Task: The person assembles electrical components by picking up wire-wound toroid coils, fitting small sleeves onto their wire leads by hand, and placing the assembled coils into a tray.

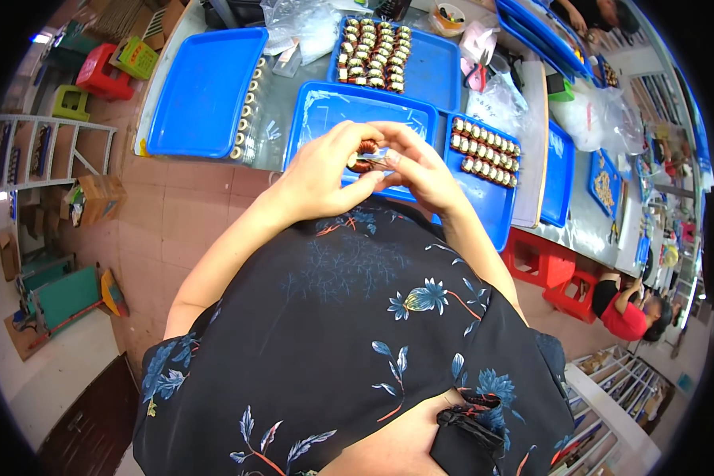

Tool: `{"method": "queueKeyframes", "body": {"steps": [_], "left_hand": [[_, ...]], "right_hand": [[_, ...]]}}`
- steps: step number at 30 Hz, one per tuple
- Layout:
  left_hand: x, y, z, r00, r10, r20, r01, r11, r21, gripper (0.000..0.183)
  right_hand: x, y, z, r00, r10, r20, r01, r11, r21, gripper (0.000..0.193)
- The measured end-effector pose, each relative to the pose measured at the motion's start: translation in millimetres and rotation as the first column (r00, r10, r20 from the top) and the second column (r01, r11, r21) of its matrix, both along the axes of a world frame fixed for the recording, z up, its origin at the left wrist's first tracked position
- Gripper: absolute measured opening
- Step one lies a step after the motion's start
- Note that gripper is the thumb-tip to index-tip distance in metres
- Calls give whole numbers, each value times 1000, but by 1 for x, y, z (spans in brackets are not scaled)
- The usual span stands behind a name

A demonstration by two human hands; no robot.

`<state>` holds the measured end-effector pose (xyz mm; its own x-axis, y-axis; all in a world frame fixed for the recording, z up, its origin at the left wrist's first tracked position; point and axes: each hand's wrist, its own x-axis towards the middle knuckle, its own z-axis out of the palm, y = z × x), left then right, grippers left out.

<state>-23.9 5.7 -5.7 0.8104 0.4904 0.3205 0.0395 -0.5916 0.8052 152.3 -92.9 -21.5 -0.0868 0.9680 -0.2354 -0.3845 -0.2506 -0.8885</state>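
Note:
A ring-shaped coil wound with copper-coloured wire [362, 148] is held up over the near blue tray [317, 94]. My left hand [319, 176] is closed round the coil from the left, its thumb pointing towards the right. The fingers of my right hand [422, 173] curl over from the right, with thumb and fingertips pressed at the coil's right side. A small pale, shiny piece [378, 159] shows at the right fingertips against the coil; its kind is too small to tell.
Rows of wound coils fill part of the far blue tray [436, 67] and the right blue tray [488, 208]. A large blue tray [202, 95] stands left, beside a row of pale rings [248, 111]. Red-handled pliers [477, 75] lie behind; a person in red [628, 317] sits right.

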Motion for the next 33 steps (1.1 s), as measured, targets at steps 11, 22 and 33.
{"method": "queueKeyframes", "body": {"steps": [11, 22, 33], "left_hand": [[0, -7, -9, 987, 47, 156, -5, 966, -258, 39], [-6, -12, -12, 984, 92, 149, -40, 946, -322, 37], [-5, -17, -8, 976, 99, 193, -37, 952, -303, 33]], "right_hand": [[-11, -12, -13, 965, -261, 27, 249, 945, 214, 41], [-10, -16, -15, 965, -222, 139, 181, 949, 258, 43], [-12, -20, -19, 948, -251, 194, 193, 942, 275, 41]]}}
